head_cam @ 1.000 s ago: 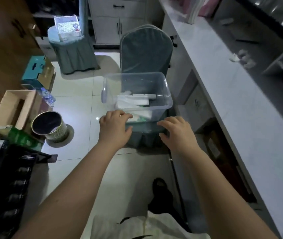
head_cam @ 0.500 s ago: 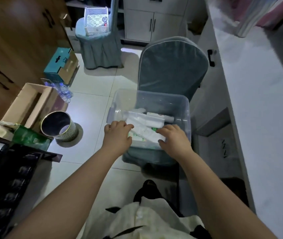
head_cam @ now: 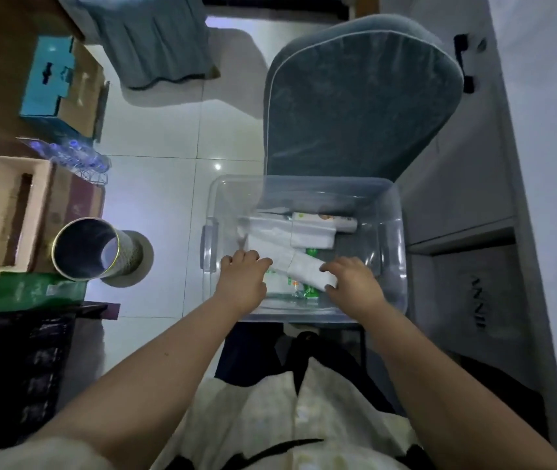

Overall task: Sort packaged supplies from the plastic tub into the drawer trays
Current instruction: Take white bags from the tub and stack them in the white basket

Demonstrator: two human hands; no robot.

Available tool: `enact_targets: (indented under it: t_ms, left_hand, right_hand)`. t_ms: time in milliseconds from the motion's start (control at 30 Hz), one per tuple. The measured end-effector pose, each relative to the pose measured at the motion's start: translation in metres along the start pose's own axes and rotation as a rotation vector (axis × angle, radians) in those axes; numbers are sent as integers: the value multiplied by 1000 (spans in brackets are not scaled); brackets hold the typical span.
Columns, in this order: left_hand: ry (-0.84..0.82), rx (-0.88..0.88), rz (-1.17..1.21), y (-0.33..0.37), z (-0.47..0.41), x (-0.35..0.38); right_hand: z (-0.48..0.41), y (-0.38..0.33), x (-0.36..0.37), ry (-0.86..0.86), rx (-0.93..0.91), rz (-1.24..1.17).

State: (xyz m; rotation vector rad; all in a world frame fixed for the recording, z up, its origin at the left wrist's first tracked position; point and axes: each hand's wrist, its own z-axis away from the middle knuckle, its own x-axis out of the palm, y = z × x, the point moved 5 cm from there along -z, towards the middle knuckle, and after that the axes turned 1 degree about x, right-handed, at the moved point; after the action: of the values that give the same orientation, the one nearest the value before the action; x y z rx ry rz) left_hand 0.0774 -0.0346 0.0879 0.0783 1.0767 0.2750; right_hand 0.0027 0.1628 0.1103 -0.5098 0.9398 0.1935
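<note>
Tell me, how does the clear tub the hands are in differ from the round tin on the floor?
The plastic tub is rectangular and see-through; the tin is round, with shiny opaque walls. The tub holds white packets; the tin shows no contents. The left hand and right hand are both inside the tub; nothing touches the tin. Both stand open-topped.

Dim bluish light, glare on floor (head_cam: 217, 167), warped edges.
</note>
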Motion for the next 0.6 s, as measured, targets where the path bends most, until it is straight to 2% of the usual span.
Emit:
enact_targets:
  t_ms: [300, 500, 600]
  left_hand:
    - [-68, 29, 47, -14, -77, 28]
    - [-119, -6, 63, -12, -148, 77]
    - [-147, 39, 42, -5, -180, 109]
  right_hand:
    - [-74, 20, 37, -159, 27, -19]
    - [-151, 61, 67, -146, 46, -25]
    - [-185, 79, 86, -111, 43, 9]
